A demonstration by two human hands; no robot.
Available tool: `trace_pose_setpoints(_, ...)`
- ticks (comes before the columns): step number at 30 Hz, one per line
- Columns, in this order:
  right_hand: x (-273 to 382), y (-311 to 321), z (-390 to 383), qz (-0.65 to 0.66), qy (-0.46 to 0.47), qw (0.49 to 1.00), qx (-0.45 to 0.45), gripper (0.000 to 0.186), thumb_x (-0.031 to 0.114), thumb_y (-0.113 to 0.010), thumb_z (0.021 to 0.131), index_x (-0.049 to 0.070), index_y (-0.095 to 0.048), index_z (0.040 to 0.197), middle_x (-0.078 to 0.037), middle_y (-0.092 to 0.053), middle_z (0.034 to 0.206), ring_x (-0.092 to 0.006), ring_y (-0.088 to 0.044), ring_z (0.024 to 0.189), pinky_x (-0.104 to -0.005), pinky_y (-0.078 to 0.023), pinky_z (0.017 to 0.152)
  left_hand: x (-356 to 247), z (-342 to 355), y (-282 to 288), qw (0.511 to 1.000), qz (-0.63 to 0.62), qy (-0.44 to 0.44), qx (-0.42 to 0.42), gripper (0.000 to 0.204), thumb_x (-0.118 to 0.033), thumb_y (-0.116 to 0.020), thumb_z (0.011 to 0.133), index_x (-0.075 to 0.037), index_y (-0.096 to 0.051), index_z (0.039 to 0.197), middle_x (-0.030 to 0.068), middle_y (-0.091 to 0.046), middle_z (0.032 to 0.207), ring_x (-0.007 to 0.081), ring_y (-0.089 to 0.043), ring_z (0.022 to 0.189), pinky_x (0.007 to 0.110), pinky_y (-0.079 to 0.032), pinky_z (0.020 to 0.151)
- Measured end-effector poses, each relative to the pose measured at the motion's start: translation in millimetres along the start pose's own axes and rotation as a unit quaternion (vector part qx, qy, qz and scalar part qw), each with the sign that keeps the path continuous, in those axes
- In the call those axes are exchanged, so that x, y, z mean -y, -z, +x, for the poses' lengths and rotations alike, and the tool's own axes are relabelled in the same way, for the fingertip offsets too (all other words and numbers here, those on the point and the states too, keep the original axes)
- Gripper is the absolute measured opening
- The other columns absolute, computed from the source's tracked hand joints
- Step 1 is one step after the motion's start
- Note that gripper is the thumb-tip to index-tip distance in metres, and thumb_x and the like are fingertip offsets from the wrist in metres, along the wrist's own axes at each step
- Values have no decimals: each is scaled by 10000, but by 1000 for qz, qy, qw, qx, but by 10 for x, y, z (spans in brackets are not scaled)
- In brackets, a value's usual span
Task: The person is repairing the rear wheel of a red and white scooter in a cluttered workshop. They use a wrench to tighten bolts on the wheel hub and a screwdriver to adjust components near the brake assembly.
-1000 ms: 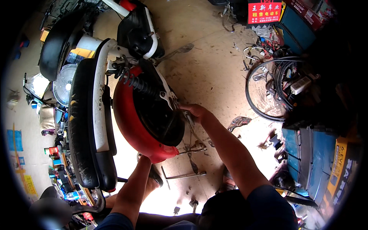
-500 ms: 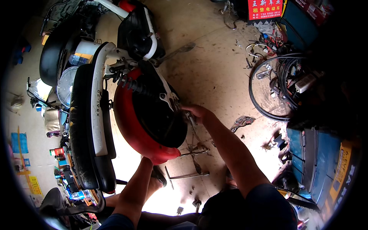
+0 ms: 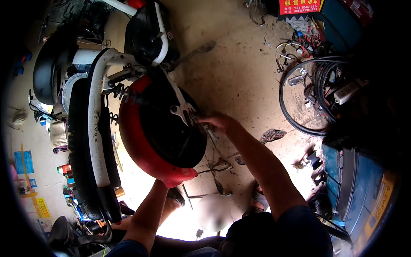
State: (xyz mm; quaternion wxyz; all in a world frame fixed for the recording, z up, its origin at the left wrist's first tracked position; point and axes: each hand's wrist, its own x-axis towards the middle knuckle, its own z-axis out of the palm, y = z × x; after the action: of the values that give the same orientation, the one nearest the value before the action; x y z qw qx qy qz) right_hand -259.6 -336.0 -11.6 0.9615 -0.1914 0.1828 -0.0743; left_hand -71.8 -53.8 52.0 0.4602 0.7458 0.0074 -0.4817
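Placing right hand [image 3: 217, 121] at pale bracket [image 3: 186, 115] beside dark wheel [image 3: 167, 137], can't tell if clamped. Reaching left forearm [image 3: 147, 210] under red fender [image 3: 136, 156] around wheel, with left hand hidden; can't tell grip. Seen mid-view, right of white frame tube [image 3: 97, 141] bearing dark lettering. Also showing red sign [image 3: 299, 6] with yellow and white characters, top right; yellow box [image 3: 380, 205] with dark print, lower right.

Right hand [image 3: 218, 123]: I see it at the silver metal bracket [image 3: 185, 113] beside the round black wheel [image 3: 167, 130].
Left hand: hidden behind the curved red fender [image 3: 145, 165].
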Motion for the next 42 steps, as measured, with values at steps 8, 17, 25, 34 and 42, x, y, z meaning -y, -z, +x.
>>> trace_pose_setpoints(8,29,106,66,22,-27,998,55,283,170,-799,830,10,-684,1033,-94,-705,915,-207,-664,760,-348,-548,717,92,-421,-73,996,82,17,-42,299,-372,-730,841,-75,-750,864,106,-687,697,295,-688,730,421,-535,759)
trace_pose_setpoints(17,110,-5,42,59,-30,994,83,324,143,-827,793,13,-686,1055,-90,-713,943,-198,-672,837,-343,-546,739,-883,-2230,-1546,734,637,-233,41,257,-313,-745,834,-78,-749,937,133,-710,823,297,-701,794,438,-531,823)
trace_pose_setpoints(25,115,128,82,65,-36,994,80,282,100,-838,770,42,-701,1009,-64,-712,881,-143,-615,697,-288,-482,609,-2372,-1276,-2593,371,641,-624,-248,269,-156,-660,865,-95,-683,1126,108,-654,1141,338,-532,1254,522,-335,1118)
trace_pose_setpoints(34,115,12,-40,53,-41,998,8,295,192,-884,736,62,-728,950,-21,-683,794,-108,-570,659,-263,-455,572,-2301,-698,-2111,301,704,-547,-338,260,-216,-586,911,-132,-690,1134,94,-628,1151,365,-473,1266,593,-257,1143)
trace_pose_setpoints(42,118,4,-134,68,-23,997,23,270,154,-849,774,38,-731,988,-38,-688,819,-116,-568,680,-272,-458,617,-2352,-823,-2220,330,735,-492,-330,282,-254,-565,925,-122,-683,1145,106,-632,1124,381,-472,1248,588,-230,1151)
